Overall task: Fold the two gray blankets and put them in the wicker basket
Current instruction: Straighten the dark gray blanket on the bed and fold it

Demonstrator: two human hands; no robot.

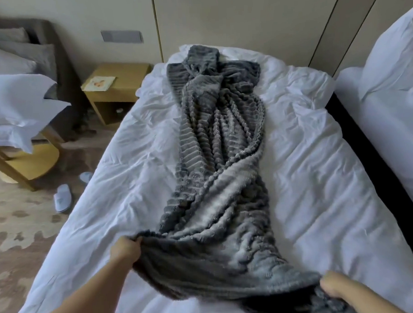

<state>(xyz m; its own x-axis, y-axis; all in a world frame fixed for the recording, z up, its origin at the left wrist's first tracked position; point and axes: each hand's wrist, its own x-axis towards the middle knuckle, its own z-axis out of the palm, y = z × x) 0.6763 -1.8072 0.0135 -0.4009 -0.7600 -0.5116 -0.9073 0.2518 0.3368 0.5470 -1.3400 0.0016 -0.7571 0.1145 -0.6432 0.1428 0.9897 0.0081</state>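
Lying bunched lengthwise, ribbed gray blanket [220,141], both hands gripping

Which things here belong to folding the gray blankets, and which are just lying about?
For the job: gray blanket, stretched along the white bed; left hand and right hand, each gripping its near edge. No wicker basket in view.
Lying about: slippers on the carpet, bedside table with a card on it, stacked pillows at left, right pillow.
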